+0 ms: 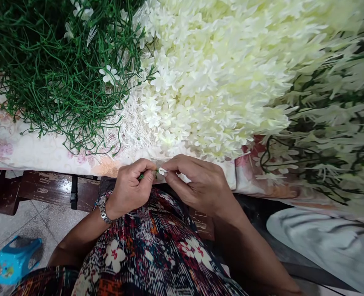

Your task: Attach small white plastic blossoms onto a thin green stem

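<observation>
Two hands are meeting at the table edge, working one small piece between them. The left hand point(131, 187) is curling shut, thumb and forefinger pinching a short green stem point(141, 176); a metal wristwatch point(103, 209) is sitting on that wrist. The right hand point(200, 187) is closing its fingertips on a small white flower head point(162, 171), which is touching the stem's end – whether it is already seated on the stem cannot be told.

Risks, as judged from this position:
- The flower head is being gripped only at the fingertips, over the lap and past the patterned cloth point(31, 150); a slip would be dropping it onto the patterned dress point(151, 250) or the floor.
- The stem is showing very little beyond the pinch, so a skewed push could be bending it or missing its end.
- The heap of white flowers point(219, 70) is lying just beyond the knuckles – a forward nudge could be spilling blooms over the edge.
- The tangle of green stems point(55, 65) is lying well to the left, clear of both hands
</observation>
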Available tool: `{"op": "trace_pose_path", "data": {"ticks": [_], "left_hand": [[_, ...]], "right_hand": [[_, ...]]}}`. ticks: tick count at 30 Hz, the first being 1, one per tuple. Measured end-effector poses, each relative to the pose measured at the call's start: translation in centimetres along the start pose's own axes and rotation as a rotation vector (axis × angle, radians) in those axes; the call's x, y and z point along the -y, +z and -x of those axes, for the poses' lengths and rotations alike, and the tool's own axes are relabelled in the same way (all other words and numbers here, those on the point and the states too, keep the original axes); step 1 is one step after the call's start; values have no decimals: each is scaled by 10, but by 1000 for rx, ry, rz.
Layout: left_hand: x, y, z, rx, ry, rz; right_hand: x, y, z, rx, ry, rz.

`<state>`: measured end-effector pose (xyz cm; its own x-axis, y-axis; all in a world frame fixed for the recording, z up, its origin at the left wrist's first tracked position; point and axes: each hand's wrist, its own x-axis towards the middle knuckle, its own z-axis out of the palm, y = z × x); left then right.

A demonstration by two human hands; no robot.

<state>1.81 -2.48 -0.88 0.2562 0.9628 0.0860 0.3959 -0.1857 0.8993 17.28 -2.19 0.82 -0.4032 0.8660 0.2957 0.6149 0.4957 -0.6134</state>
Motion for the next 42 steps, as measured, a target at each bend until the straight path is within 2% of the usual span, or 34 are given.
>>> {"op": "trace_pose_path", "data": {"ticks": [7, 15, 23, 34, 39, 42], "left_hand": [[1, 0, 0, 32, 23, 14], [2, 1, -1, 21, 59, -45], [2, 1, 0, 20, -1, 32], [0, -3, -2, 54, -5, 110], [2, -4, -2, 74, -4, 114], [2, -4, -2, 90, -15, 124]], "right_hand": [[-3, -2, -1, 71, 57, -66], [-4, -1, -2, 73, 74, -86], [-4, -2, 0, 78, 97, -126], [-3, -15, 3, -62, 13, -232], [-5, -9, 5, -28, 3, -176], [-7, -6, 5, -19, -50, -101]]}}
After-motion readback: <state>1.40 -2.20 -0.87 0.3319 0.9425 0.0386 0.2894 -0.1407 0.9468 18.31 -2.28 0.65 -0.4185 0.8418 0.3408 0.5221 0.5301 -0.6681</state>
